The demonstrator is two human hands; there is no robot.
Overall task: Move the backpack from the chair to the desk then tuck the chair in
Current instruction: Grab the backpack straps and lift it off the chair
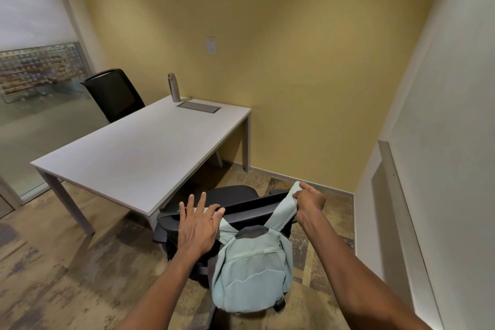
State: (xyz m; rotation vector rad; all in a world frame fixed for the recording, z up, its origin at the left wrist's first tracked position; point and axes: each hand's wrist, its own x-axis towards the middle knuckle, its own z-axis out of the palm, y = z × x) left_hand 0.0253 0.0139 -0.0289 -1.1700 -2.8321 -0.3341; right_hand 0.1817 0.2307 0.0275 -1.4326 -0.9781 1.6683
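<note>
A pale blue-green backpack [253,273] hangs down the back of a black office chair [235,195], its straps looped over the top of the backrest. My right hand [310,202] is shut on the right strap and lifts it above the backrest. With fingers spread, my left hand [198,225] lies flat on the top edge of the backrest, touching the left strap. The chair stands at the near right corner of the white desk [139,153], its seat partly under the desk edge.
A steel bottle [174,87] and a grey flap [198,107] sit at the desk's far end. A second black chair [113,94] stands behind the desk on the left. Yellow wall ahead, white wall with a ledge [396,195] on the right, glass partition left.
</note>
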